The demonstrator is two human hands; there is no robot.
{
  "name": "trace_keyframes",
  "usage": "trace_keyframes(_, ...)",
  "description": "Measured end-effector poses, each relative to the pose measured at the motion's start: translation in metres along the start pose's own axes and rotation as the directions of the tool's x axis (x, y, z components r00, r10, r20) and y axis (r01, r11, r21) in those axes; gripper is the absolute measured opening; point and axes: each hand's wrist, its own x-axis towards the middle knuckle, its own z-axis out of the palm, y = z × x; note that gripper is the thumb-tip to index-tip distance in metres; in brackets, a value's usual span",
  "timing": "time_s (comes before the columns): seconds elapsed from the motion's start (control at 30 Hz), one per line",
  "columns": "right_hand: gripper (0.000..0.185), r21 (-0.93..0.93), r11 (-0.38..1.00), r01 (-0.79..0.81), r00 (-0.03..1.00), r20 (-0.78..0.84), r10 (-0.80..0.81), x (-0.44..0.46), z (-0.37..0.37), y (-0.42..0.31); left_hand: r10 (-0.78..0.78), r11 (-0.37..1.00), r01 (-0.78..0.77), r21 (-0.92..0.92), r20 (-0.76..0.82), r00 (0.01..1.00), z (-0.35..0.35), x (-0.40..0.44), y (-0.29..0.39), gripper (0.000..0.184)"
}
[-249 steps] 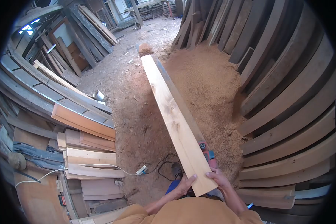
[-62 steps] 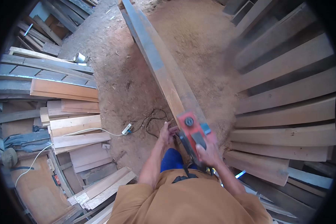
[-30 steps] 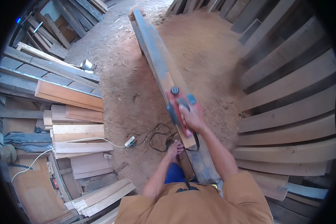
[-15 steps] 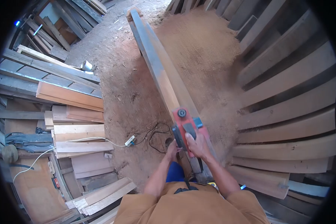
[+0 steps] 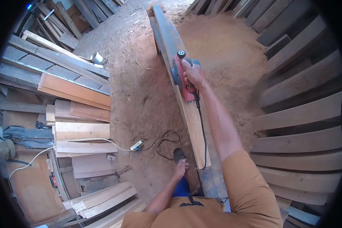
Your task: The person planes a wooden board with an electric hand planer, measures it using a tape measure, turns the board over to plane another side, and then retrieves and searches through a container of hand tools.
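One planer (image 5: 182,81) is sitting on one long board (image 5: 193,131), roughly midway along it, and the right hand (image 5: 193,75) is gripping its handle with the fingers wrapped around. The left hand (image 5: 181,167) is hanging low, just beside the board's near end, with its fingers curling inward; whether they are holding anything, I cannot tell. One dark shoe (image 5: 179,154) is showing just beyond that hand.

The pale marking on the planer's black knob (image 5: 181,53) is appearing too small to read. The knob end is pointing away from the person, and the planer's long axis is running along the board's. The board itself is stretching from near the person's waist forward and slightly left, lying on a bench (image 5: 212,186); its near part is showing fresh, light wood, while its far part is looking grey.

One black cord (image 5: 202,125) is trailing from the planer's rear to the board's near end. On the floor, one power strip (image 5: 136,146) is lying left of the bench, with a white cable (image 5: 119,146) leading off leftward. Two orange-brown panels (image 5: 74,91) and one metal can (image 5: 96,58) are lying farther left.
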Motion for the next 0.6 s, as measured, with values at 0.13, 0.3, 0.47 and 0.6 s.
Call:
trace_keyframes(0.13, 0.05, -0.002, 1.0, -0.007, 1.0, 0.018, 0.007, -0.018, -0.004, 0.016, 0.036, 0.967, -0.038, 0.253, 0.014, 0.999, -0.028, -0.009, 0.012, 0.036)
trace_keyframes(0.3, 0.041, 0.1, 0.991, -0.088, 0.993, 0.087, 0.079, -0.124, -0.014, 0.052, -0.099, 0.973, 0.101, 0.208, -0.023, 0.995, -0.045, -0.021, 0.008, 0.036)
trace_keyframes(0.47, 0.032, -0.089, 0.995, 0.041, 0.998, 0.049, -0.037, -0.31, -0.039, 0.123, -0.129, 0.944, 0.114, 0.311, 0.028, 0.991, -0.044, -0.04, -0.018, 0.034)
trace_keyframes(0.6, 0.049, -0.124, 0.992, -0.039, 0.99, 0.133, 0.056, -0.452, -0.065, 0.149, -0.061, 0.915, 0.014, 0.403, 0.104, 0.993, -0.035, -0.056, -0.042, 0.034)
